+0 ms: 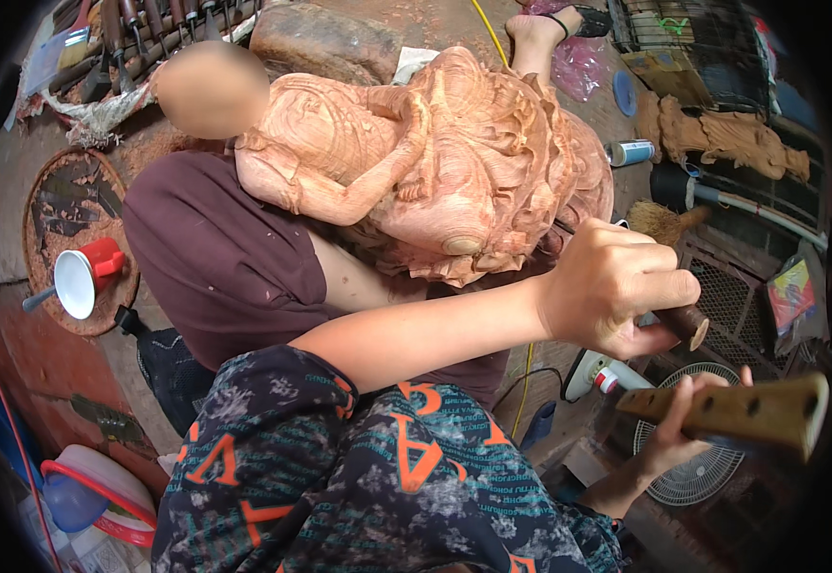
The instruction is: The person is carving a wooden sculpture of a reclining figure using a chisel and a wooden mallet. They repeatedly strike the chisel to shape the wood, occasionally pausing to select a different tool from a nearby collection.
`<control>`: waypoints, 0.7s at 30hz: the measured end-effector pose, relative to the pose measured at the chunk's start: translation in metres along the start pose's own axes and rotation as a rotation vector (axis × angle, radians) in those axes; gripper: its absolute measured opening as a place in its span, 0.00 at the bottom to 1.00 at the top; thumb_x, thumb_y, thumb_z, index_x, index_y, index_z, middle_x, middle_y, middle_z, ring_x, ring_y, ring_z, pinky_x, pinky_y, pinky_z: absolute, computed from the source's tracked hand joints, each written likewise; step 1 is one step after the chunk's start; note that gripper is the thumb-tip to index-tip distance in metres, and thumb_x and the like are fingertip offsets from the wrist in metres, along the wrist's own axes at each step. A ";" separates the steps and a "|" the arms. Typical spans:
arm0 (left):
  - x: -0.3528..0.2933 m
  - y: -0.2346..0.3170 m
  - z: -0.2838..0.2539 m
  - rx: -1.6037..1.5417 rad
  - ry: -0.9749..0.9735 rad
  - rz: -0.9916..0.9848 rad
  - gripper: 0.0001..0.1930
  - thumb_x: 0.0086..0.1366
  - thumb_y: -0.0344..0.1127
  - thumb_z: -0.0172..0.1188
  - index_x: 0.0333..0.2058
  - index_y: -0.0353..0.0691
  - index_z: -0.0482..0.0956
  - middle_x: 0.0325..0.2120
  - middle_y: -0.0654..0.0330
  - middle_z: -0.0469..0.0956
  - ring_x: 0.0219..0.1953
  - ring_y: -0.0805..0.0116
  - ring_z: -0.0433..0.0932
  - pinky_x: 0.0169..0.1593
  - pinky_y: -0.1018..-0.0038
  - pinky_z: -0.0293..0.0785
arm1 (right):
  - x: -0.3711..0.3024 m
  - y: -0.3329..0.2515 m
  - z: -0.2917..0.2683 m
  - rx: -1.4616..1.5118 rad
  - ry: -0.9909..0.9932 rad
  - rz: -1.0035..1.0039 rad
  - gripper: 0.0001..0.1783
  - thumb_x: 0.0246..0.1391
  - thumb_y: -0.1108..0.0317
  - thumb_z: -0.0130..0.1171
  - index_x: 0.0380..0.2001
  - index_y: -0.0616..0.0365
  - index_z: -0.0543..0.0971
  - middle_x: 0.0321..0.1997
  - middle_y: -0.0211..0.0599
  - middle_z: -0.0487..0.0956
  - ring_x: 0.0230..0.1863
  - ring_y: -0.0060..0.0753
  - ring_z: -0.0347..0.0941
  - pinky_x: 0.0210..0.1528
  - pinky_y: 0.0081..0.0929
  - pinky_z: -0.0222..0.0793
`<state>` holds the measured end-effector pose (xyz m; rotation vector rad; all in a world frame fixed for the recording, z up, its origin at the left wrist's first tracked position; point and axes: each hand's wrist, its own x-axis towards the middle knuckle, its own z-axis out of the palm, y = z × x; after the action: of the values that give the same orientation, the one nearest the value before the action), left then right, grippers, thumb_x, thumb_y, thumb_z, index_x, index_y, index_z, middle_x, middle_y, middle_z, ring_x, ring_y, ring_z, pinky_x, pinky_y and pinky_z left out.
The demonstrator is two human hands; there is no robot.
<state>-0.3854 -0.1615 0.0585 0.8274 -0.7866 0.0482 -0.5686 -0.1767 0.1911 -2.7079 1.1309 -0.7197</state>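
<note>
A large carved wooden figure (pixel 473 162) with deep folds lies across my lap, its head end to the left. My left hand (pixel 612 286) reaches across to its right end, closed round the wooden handle (pixel 691 327) of what looks like a chisel. The tool points toward the carving's lower right edge, but whether its tip touches the wood is hidden. Lower right, my right hand (pixel 676 420) grips a long wooden mallet (pixel 755 411) with dark spots along its side. The mallet is held apart from the handle's butt end.
Several carving tools (pixel 153 29) lie at the upper left beside a wood block (pixel 325 43). A red mug (pixel 101 263) stands on a chip-strewn round tray (pixel 34 215). At right are a can (pixel 631 152), another carved piece (pixel 722 138) and a fan (pixel 688 482).
</note>
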 end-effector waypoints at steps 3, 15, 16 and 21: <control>-0.006 0.018 0.000 0.052 -0.122 0.098 0.16 0.38 0.45 0.63 0.26 0.46 0.72 0.15 0.66 0.64 0.16 0.69 0.68 0.18 0.72 0.63 | -0.017 0.014 0.002 -0.049 -0.124 -0.060 0.25 0.49 0.77 0.58 0.53 0.66 0.68 0.45 0.38 0.72 0.46 0.32 0.68 0.56 0.31 0.60; -0.027 0.016 0.000 -0.128 -0.422 0.317 0.15 0.43 0.48 0.59 0.24 0.45 0.70 0.16 0.67 0.60 0.15 0.72 0.66 0.17 0.76 0.60 | -0.045 0.002 0.016 0.038 0.030 0.037 0.37 0.52 0.63 0.52 0.60 0.67 0.49 0.32 0.39 0.67 0.33 0.26 0.64 0.41 0.28 0.63; -0.028 0.016 0.001 -0.133 -0.415 0.313 0.15 0.43 0.48 0.59 0.24 0.45 0.70 0.16 0.67 0.60 0.15 0.72 0.66 0.17 0.75 0.60 | -0.045 0.002 0.017 0.070 0.040 -0.001 0.37 0.51 0.68 0.53 0.60 0.68 0.49 0.31 0.38 0.67 0.31 0.27 0.65 0.40 0.28 0.63; -0.022 0.016 0.000 -0.172 -0.371 0.262 0.16 0.43 0.48 0.60 0.24 0.44 0.71 0.15 0.67 0.59 0.14 0.71 0.65 0.16 0.74 0.59 | -0.045 0.002 0.021 0.140 0.138 -0.096 0.37 0.50 0.80 0.54 0.59 0.69 0.47 0.29 0.40 0.70 0.29 0.28 0.67 0.40 0.29 0.63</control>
<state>-0.4060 -0.1448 0.0544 0.5720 -1.2297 0.0594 -0.5878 -0.1481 0.1552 -2.6443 0.9420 -0.9753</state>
